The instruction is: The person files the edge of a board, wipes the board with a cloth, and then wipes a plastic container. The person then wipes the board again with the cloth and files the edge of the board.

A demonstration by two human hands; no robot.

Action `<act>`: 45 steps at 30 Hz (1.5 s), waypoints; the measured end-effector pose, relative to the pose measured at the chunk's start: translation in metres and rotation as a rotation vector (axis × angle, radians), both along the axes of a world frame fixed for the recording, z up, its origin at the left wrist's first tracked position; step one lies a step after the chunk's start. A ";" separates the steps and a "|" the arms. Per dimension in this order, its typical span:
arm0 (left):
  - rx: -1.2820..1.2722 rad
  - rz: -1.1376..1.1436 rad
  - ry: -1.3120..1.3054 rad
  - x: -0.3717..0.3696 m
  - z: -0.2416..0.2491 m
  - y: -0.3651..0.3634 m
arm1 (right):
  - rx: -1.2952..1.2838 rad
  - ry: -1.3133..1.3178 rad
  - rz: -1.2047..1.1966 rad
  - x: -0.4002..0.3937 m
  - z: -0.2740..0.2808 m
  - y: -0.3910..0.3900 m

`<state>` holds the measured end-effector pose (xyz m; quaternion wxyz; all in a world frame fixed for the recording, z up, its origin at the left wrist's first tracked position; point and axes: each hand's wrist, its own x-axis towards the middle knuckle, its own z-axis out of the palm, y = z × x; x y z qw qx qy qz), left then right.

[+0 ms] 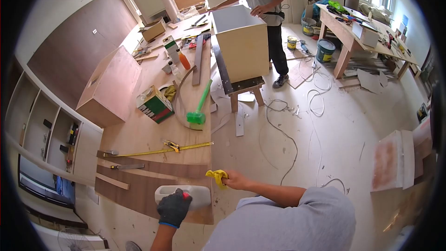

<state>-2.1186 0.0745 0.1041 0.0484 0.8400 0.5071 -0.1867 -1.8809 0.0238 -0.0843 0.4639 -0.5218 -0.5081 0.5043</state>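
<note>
Gripping a white plastic jug (pixel 193 195) by its red-capped neck, the gloved left hand (pixel 174 208) holds it down on the dark brown veneer sheet (pixel 139 190) at the workbench's near edge. The bare right hand (pixel 236 180) is clenched on a crumpled yellow cloth (pixel 216 175), just beyond the jug's far end, at the bench corner. The red cap (pixel 186 195) looks closed under the fingers, so, judging from this, pouring and wiping the veneer both remain. A yellow tape measure (pixel 162 150) lies extended beyond the fingers.

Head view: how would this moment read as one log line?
left hand: gloved, gripping white jug | right hand: holding yellow cloth | site: workbench edge
</note>
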 end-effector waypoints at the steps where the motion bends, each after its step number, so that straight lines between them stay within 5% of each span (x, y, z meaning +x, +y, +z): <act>1: 0.024 0.020 -0.020 -0.004 -0.013 0.002 | 0.008 0.035 0.006 0.003 -0.005 0.001; 11: 0.013 -0.016 -0.529 -0.035 -0.031 -0.005 | -0.009 0.095 -0.033 0.044 -0.036 -0.001; 14: -0.083 0.269 -0.027 0.014 0.007 -0.005 | -0.031 0.064 0.011 0.056 -0.045 0.000; 23: -0.038 -0.064 -0.110 -0.014 -0.003 -0.007 | -0.188 0.144 -0.056 0.068 -0.091 0.011; 26: -0.180 0.236 -0.028 0.008 0.014 -0.004 | -0.179 0.203 -0.055 0.075 -0.089 0.008; 28: -0.123 0.135 -0.082 -0.019 -0.031 0.008 | -0.172 0.307 -0.012 0.085 -0.082 0.014; 33: -0.086 -0.223 -0.115 -0.039 -0.028 0.002 | -0.152 0.326 0.014 0.093 -0.068 0.014; 37: 0.022 0.313 0.101 0.030 0.026 -0.013 | -0.116 0.365 0.028 0.092 -0.052 0.014; 40: -0.204 0.095 0.103 -0.013 -0.026 0.011 | -0.112 0.306 0.032 0.100 -0.043 0.018; 42: -0.112 0.049 -0.117 -0.024 -0.025 -0.005 | -0.119 0.289 0.032 0.105 -0.047 0.021; 45: -0.065 -0.059 -0.115 -0.020 -0.011 -0.004 | -0.157 0.366 -0.016 0.110 -0.034 0.024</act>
